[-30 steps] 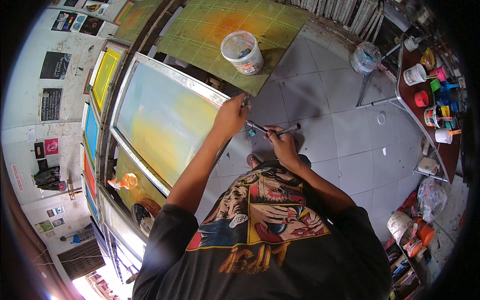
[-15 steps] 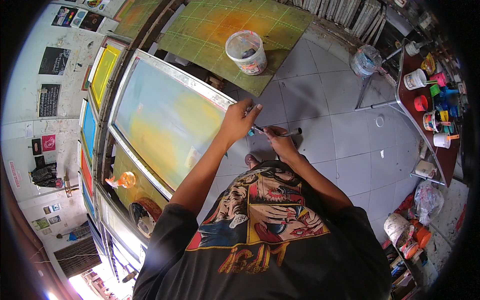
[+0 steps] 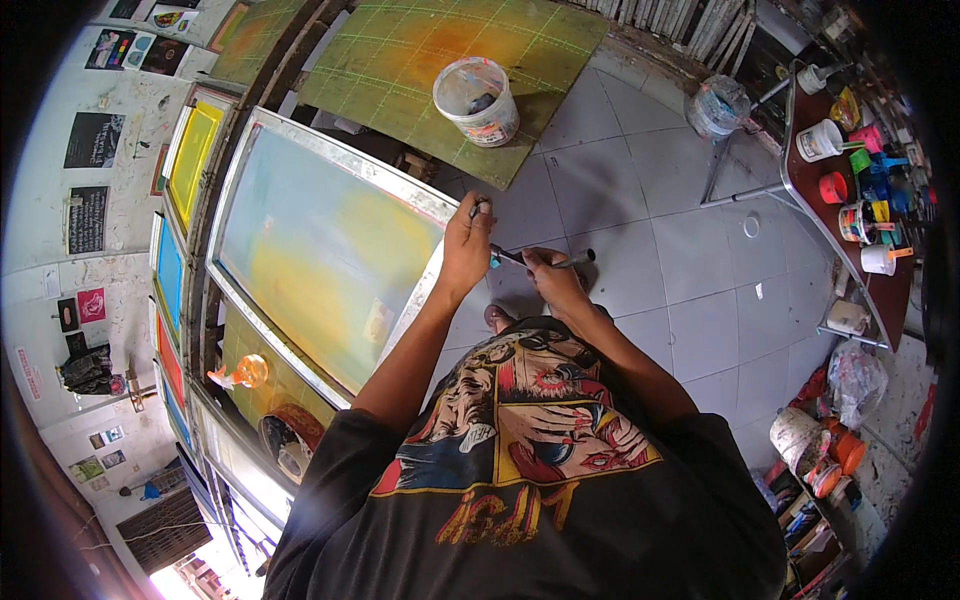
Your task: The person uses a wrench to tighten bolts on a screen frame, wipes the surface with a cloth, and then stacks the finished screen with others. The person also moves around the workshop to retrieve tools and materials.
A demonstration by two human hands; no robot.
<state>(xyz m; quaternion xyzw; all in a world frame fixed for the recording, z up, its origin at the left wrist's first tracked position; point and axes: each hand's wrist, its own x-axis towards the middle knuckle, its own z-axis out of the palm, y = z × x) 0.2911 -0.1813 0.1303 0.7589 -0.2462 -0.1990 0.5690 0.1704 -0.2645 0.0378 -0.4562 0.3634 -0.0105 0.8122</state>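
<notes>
A grey tiled floor [image 3: 690,270] spreads under everything, the person's feet partly showing on it. Over it, on the left, lies a large framed screen [image 3: 330,250], its mesh clouded blue and yellow inside a pale, scuffed frame. Just beyond it is a green-yellow board [image 3: 380,70], marked with a bright grid and an orange patch. At the right, a dark red tabletop [image 3: 888,305] carries pots and coloured tools. A whitish tub [image 3: 487,126] stands on the board near its right end (something dark sits inside). An orange translucent container [image 3: 245,371] is beyond the screen's lower left edge. The left hand [image 3: 466,240] is curled beside the screen's near right corner, a small dark piece [image 3: 479,208] at its fingers; I cannot tell whether it grips that or touches the frame. The right hand [image 3: 553,280] is closed around a thin dark rod [image 3: 508,256], which lies between both hands, above the floor.
</notes>
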